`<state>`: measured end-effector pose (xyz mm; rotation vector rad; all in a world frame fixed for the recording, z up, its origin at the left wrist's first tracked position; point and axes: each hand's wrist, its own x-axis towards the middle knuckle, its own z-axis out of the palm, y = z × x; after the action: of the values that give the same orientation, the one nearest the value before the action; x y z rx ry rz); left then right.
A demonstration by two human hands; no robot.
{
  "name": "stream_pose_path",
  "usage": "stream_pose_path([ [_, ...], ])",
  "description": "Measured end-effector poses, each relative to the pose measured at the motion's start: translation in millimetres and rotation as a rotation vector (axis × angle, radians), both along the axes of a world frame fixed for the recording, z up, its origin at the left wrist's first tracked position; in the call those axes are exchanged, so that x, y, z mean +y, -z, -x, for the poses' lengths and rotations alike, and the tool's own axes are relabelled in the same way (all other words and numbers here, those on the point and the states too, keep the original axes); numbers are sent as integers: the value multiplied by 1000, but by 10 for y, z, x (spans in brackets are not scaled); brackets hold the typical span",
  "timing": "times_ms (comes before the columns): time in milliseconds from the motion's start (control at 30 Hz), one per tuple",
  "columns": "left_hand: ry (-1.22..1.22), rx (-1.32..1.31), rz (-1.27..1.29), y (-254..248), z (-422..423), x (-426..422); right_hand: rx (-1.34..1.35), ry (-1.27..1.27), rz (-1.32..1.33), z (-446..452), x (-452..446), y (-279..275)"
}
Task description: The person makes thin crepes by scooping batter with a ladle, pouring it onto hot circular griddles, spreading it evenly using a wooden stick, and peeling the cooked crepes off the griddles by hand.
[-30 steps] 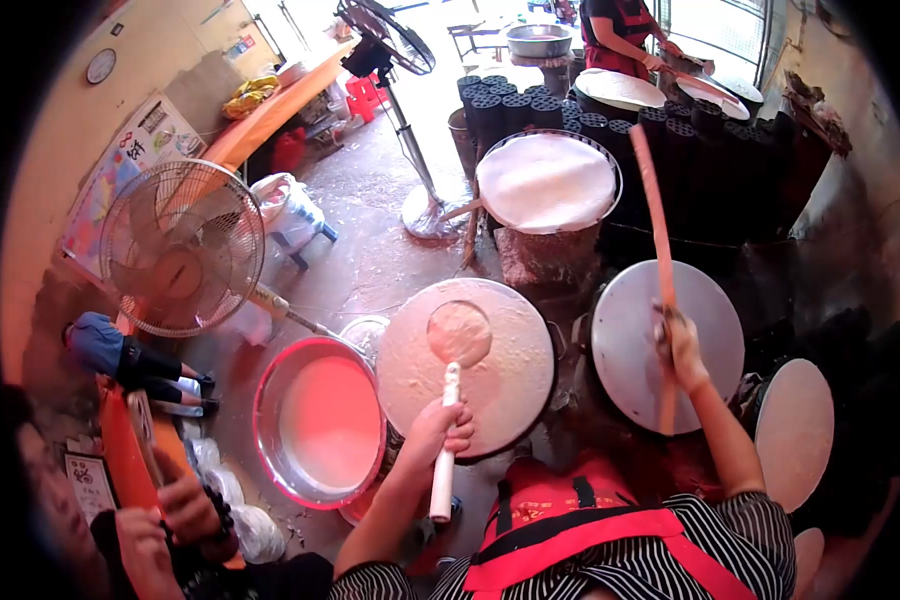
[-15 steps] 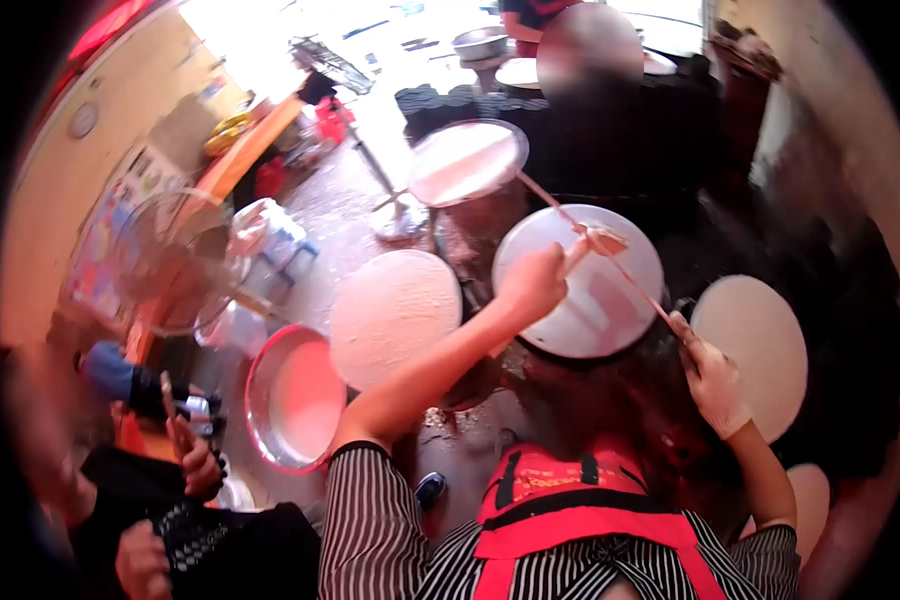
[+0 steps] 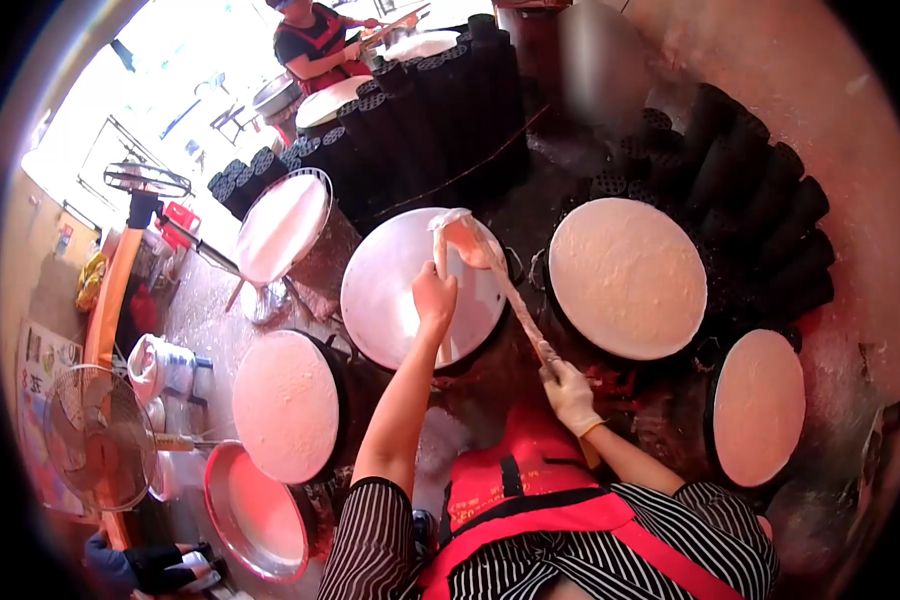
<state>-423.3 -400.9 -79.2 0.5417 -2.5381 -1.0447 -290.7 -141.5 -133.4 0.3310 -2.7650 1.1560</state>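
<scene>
My left hand (image 3: 436,296) is closed around a light wooden stick (image 3: 441,250) above a round griddle (image 3: 378,298) with a pale, shiny surface. In my right hand (image 3: 572,396), which wears a thin pale glove, is the end of a long-handled ladle (image 3: 517,303). Its head, coated with pale batter, reaches over the far side of the griddle and meets the top of the stick. Whether the ladle's head rests on the griddle I cannot tell. A batter-covered griddle (image 3: 630,278) stands just right of it.
More batter-covered griddles (image 3: 286,405) (image 3: 760,408) stand to both sides, another (image 3: 283,228) behind. A basin of batter (image 3: 260,515) sits lower left, near a fan (image 3: 100,437). Black perforated coal cylinders (image 3: 740,190) are stacked behind. A person (image 3: 320,50) works at the back.
The view has swung right, so the griddles appear further left. The ladle's head now meets the stick over the griddle; before, its handle stretched across to the griddle behind.
</scene>
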Motion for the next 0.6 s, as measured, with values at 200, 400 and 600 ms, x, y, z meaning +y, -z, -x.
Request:
stream_pose_path([
  [200, -86, 152, 205, -420, 136, -205, -54, 26, 213, 758, -967, 141],
  [400, -64, 165, 308, -514, 4, -679, -867, 246, 1124, 438, -997, -388],
  [600, -107, 161, 46, -331, -411, -1088, -627, 366, 1117, -42, -1758, -84],
])
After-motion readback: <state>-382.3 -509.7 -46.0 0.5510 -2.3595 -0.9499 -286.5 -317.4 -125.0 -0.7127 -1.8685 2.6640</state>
